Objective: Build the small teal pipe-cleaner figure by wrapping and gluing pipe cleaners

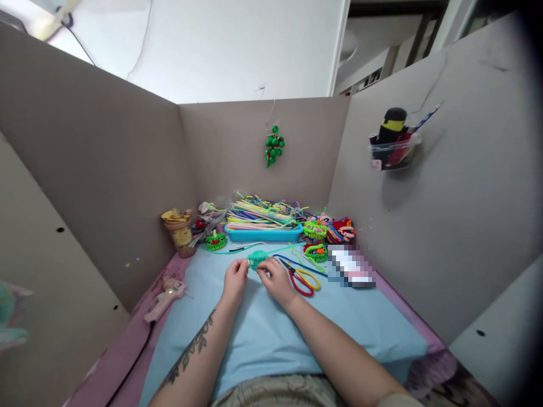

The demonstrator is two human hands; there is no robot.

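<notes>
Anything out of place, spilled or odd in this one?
Yes: a pixelated patch right of the scissors hides whatever lies there. Mildly untidy: colored strips heap above the rim of the blue tray. The teal piece between left hand and right hand is too small to check for damage.

no lettering or numbers can be read
</notes>
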